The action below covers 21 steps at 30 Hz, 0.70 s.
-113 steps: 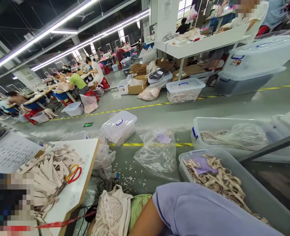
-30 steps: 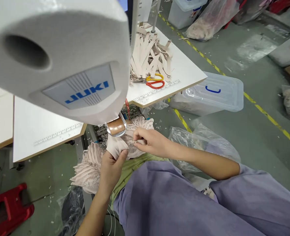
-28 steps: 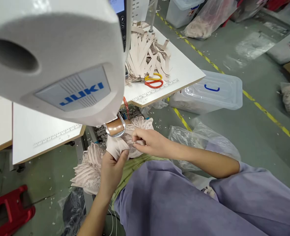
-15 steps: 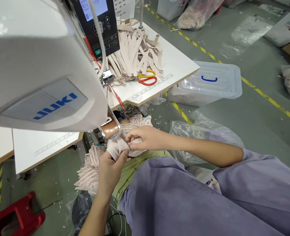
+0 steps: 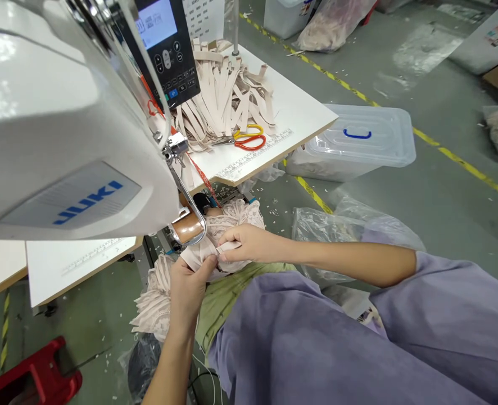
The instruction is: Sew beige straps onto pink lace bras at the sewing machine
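Observation:
Just in front of the sewing machine (image 5: 76, 129), my left hand (image 5: 190, 289) pinches a pale pink fabric band (image 5: 197, 254) between thumb and fingers. My right hand (image 5: 253, 243) is closed on a strip end of the same pale fabric, close beside the left thumb. The band lies near the machine's needle area, partly hidden behind the metal guard (image 5: 199, 225). Gathered pale lace pieces (image 5: 154, 301) hang left of my hands, and more lace (image 5: 244, 215) bunches beyond them. A green cloth (image 5: 227, 287) covers the lap beneath.
Scissors (image 5: 249, 138) with red and yellow handles lie beside a heap of pale strips (image 5: 219, 95) on the white table (image 5: 303, 107). A lidded clear bin (image 5: 358, 135) stands on the floor at the right. A red stool (image 5: 42, 371) is at lower left.
The camera view has shifted slightly, so the machine appears lower and further left. My right hand's fingers have straightened somewhat along the strip end; my left hand keeps its pinch.

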Motion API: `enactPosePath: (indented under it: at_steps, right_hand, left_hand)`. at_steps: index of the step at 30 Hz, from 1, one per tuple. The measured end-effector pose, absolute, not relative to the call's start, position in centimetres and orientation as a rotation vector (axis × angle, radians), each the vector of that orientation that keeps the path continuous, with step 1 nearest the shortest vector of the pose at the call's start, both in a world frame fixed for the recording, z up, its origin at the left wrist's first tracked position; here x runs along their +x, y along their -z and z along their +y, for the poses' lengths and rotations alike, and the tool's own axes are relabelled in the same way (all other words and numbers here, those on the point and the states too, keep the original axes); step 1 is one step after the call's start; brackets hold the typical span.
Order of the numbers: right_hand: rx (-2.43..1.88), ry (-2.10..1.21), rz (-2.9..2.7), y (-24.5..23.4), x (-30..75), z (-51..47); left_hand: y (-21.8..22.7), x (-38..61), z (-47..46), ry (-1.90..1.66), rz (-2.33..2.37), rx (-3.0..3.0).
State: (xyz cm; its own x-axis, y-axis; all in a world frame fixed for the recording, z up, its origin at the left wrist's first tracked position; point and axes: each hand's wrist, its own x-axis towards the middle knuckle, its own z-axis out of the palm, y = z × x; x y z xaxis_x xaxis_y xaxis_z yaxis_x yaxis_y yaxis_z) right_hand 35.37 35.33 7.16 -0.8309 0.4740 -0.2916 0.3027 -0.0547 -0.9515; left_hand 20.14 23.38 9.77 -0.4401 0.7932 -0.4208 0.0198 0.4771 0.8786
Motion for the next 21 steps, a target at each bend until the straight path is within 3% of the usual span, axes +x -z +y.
enactPosePath:
  at_steps: [5,7,10,13,16,18,21]
  right_hand:
    - [-0.772,-1.538,-2.296,-8.3,34.8,35.0]
    - [-0.724,-1.506,-2.348,-9.1,34.6,35.4]
    - [-0.671,-1.844,-2.234,-10.6,34.2,36.5]
    - [-0.625,-2.255,-1.992,-12.4,33.4,37.8]
    - [-0.470,-2.403,-1.991,-14.1,32.1,39.1]
    - [-0.358,-2.290,-2.152,-15.0,31.1,39.9]
    - [-0.344,-1.843,-2.465,-15.7,29.7,41.0]
  left_hand:
    - [-10.5,20.4,23.4,-1.150,1.844,0.698]
    - [-10.6,20.1,22.7,-1.121,1.860,0.772]
    - [-9.5,19.7,20.6,-1.221,1.809,0.790]
    - [-7.5,20.3,18.9,-1.600,1.561,0.721]
    - [-6.8,21.3,18.6,-1.743,1.285,0.766]
    - [-7.4,21.0,19.0,-1.796,1.330,0.903]
    - [-8.3,18.3,19.8,-1.731,1.643,1.383]
